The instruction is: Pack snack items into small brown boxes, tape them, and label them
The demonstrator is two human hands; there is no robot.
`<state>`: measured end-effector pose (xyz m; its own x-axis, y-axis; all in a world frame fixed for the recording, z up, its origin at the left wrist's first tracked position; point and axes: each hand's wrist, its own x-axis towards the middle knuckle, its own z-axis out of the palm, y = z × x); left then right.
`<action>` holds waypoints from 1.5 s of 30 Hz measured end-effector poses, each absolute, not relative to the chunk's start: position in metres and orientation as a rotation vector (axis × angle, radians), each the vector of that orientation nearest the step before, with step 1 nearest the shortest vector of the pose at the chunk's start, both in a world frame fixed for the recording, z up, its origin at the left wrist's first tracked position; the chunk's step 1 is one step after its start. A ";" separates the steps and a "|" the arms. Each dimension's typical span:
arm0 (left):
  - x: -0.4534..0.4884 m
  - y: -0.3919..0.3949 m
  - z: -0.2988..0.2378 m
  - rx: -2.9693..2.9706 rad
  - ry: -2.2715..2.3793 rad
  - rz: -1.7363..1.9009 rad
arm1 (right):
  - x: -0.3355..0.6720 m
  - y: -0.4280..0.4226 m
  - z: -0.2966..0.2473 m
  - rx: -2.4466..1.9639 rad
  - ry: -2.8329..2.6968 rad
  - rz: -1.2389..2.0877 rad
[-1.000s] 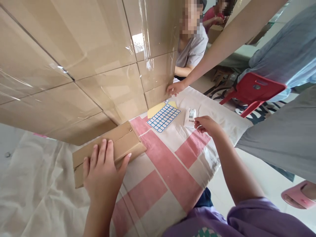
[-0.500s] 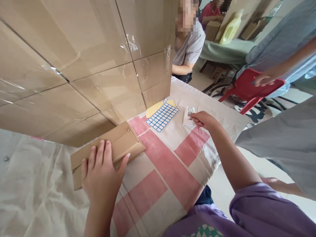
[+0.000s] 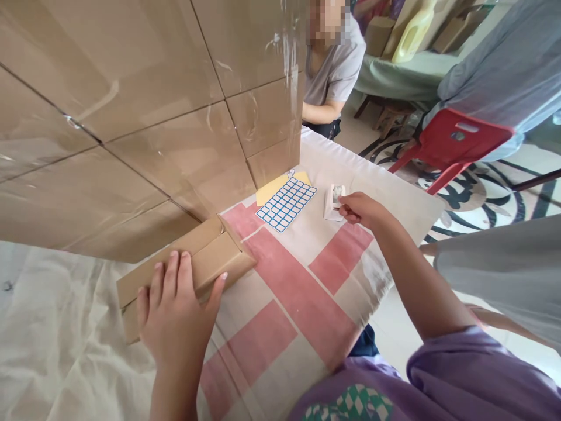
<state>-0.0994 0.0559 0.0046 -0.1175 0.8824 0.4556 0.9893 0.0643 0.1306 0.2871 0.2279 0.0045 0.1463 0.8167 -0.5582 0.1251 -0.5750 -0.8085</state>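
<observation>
My left hand (image 3: 175, 304) lies spread over a small flat cardboard box (image 3: 214, 257), fingers on its top and thumb along its near side. Across the table, the fingers of my right hand (image 3: 362, 209) are pinched together at a small white stack (image 3: 332, 211) that looks like paper, with a grey printed patch on top. Whether a piece of it is between the fingertips is hidden. Between the hands lies a sheet of blue-bordered white labels (image 3: 286, 204), partly over a yellow sheet (image 3: 267, 190).
Large taped cardboard boxes (image 3: 175, 146) form a wall along the table's far left side. The tablecloth (image 3: 302, 292) is pale with red blocks. A person (image 3: 335, 70) in grey sits beyond. A red chair (image 3: 464, 137) and a person's grey clothing (image 3: 504, 257) are at the right.
My view has shifted slightly. Both hands stay at the box and the white stack. Another person's hand over the red chair has gone from view.
</observation>
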 end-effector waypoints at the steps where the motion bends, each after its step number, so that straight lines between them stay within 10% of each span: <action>1: -0.099 0.056 0.005 -1.895 -2.090 -0.600 | 0.284 0.225 0.003 -1.830 -0.888 1.451; 45: -0.102 0.060 0.005 -1.867 -2.054 -0.582 | 0.270 0.169 -0.042 -1.564 -0.635 1.268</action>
<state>-0.1015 0.0601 0.0048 -0.1071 0.8697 0.4818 0.9932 0.0712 0.0923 0.2696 0.1685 -0.0421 0.3169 0.8524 -0.4159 -0.1780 -0.3772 -0.9089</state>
